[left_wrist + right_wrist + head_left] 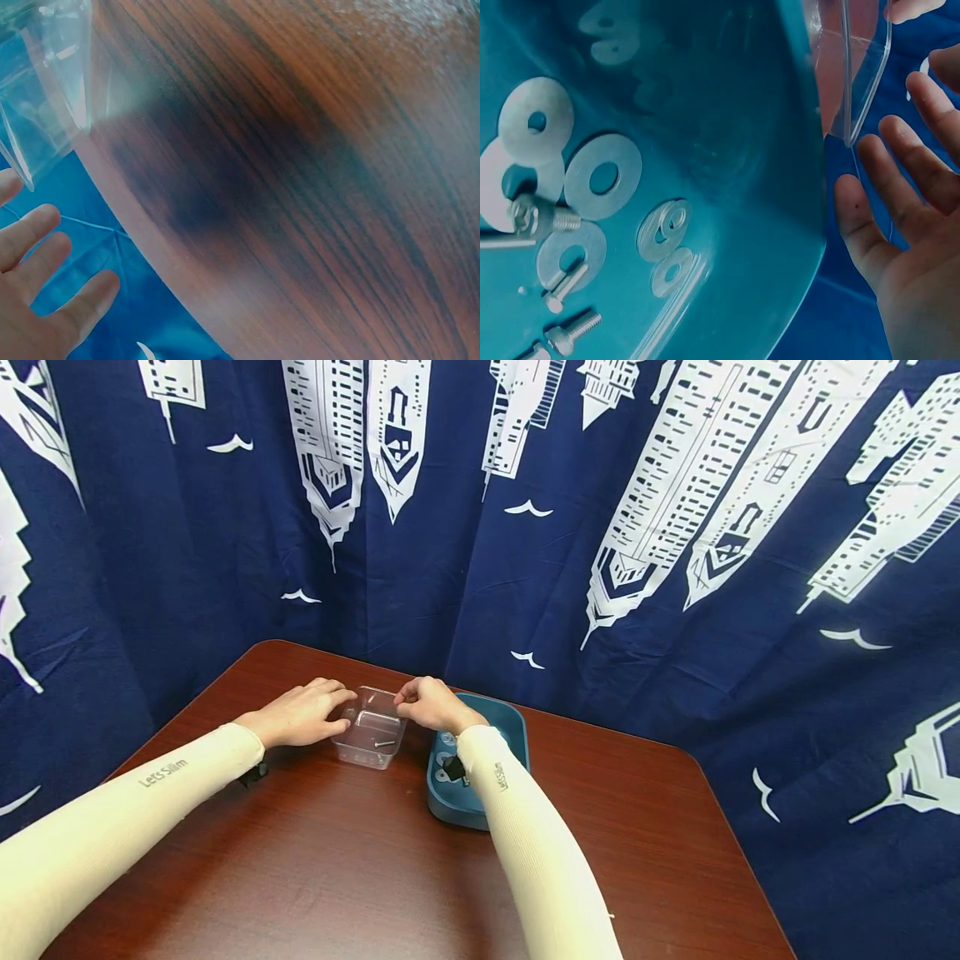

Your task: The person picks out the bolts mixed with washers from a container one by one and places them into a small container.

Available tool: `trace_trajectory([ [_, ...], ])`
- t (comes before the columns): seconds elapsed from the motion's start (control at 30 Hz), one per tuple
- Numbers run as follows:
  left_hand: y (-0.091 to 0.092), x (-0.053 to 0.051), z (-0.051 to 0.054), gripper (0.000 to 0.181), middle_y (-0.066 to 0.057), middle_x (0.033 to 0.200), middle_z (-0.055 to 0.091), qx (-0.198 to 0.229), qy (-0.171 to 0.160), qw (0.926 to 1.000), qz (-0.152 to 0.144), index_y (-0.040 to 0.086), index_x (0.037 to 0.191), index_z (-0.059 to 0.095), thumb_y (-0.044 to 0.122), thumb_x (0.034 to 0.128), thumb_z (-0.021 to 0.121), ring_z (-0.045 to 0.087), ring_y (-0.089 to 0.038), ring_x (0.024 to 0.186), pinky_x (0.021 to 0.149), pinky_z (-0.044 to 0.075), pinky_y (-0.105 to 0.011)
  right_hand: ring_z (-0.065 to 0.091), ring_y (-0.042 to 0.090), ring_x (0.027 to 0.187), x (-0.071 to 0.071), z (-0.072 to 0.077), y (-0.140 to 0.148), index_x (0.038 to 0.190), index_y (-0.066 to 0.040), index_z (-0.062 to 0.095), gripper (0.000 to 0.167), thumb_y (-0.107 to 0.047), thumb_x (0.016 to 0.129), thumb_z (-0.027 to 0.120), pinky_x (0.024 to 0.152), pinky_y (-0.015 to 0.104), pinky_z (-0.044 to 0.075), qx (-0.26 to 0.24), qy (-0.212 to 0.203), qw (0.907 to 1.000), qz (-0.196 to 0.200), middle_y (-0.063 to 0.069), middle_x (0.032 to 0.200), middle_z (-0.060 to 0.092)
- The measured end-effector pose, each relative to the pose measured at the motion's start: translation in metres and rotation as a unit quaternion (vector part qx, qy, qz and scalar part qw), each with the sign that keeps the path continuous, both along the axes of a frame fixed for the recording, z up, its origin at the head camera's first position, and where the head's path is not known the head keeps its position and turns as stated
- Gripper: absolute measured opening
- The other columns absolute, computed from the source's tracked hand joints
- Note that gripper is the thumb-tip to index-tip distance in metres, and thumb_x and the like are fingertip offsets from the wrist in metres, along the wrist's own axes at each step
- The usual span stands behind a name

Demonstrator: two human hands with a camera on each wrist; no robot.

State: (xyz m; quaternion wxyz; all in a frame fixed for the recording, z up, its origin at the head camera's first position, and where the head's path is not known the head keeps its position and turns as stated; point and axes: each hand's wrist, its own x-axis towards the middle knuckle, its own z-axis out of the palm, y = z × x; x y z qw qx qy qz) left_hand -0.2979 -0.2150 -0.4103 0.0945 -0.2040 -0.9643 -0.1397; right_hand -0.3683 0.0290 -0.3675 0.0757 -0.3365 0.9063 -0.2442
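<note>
Over the left rim of a clear plastic box (367, 758) my left hand (303, 714) is held with fingers loosely extended; whether it touches the plastic is unclear. One slim metal bolt (385, 743) lies inside the box. My right hand (431, 704) is at the box's right rim, above the gap beside a blue tray (459, 814). In the right wrist view its fingers are relaxed and slightly bent, thumb near index, with nothing visible between them. Inside the tray that view shows flat washers (615, 201) and small bolts (574, 330).
The brown wooden table (315, 852) carries both containers near its back edge. A dark blue curtain (465, 568) with white building prints hangs right behind it. The right forearm sleeve (525, 835) crosses over part of the tray.
</note>
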Motion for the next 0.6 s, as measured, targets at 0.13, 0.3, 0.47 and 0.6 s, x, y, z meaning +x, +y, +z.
trace_trajectory([
  [0.13, 0.0, -0.001, 0.0, 0.052, -0.02, 0.132, 0.059, -0.003, 0.004, 1.0, -0.002, 0.002, 0.136, 0.06, 0.029, 0.0922, 0.067, 0.051, -0.038, 0.126, 0.102, 0.044, -0.059, 0.062, 0.012, 0.088, 0.0, 0.002, 0.004, 0.109, -0.007, 0.074, 0.023, -0.019, 0.091, 0.066, 0.079, 0.023, 0.049, 0.0, -0.005, 1.0, -0.002, -0.002, 0.096, 0.072],
  [0.3, 0.003, -0.003, 0.001, 0.05, -0.019, 0.131, 0.06, 0.0, 0.008, 1.0, -0.005, 0.002, 0.133, 0.062, 0.03, 0.0917, 0.068, 0.052, -0.037, 0.125, 0.101, 0.045, -0.058, 0.062, 0.013, 0.09, 0.001, 0.004, 0.01, 0.11, -0.007, 0.074, 0.024, -0.02, 0.093, 0.065, 0.08, 0.025, 0.05, 0.0, -0.008, 0.9999, -0.009, -0.002, 0.099, 0.072],
  [0.47, 0.005, -0.005, 0.002, 0.05, -0.02, 0.131, 0.06, -0.002, 0.015, 0.9999, -0.007, 0.002, 0.133, 0.062, 0.03, 0.0912, 0.068, 0.052, -0.038, 0.125, 0.1, 0.045, -0.06, 0.061, 0.014, 0.089, 0.001, 0.006, 0.017, 0.111, -0.007, 0.074, 0.023, -0.019, 0.094, 0.063, 0.078, 0.026, 0.049, -0.002, -0.012, 0.9998, -0.013, -0.001, 0.101, 0.071],
  [0.6, 0.007, -0.006, 0.002, 0.051, -0.019, 0.132, 0.059, -0.002, 0.014, 0.9999, -0.002, 0.003, 0.134, 0.062, 0.03, 0.0911, 0.068, 0.05, -0.037, 0.126, 0.101, 0.044, -0.061, 0.061, 0.014, 0.09, 0.0, 0.007, 0.022, 0.11, -0.008, 0.074, 0.023, -0.019, 0.094, 0.063, 0.078, 0.025, 0.05, 0.001, -0.005, 0.9999, -0.014, -0.001, 0.102, 0.071],
])
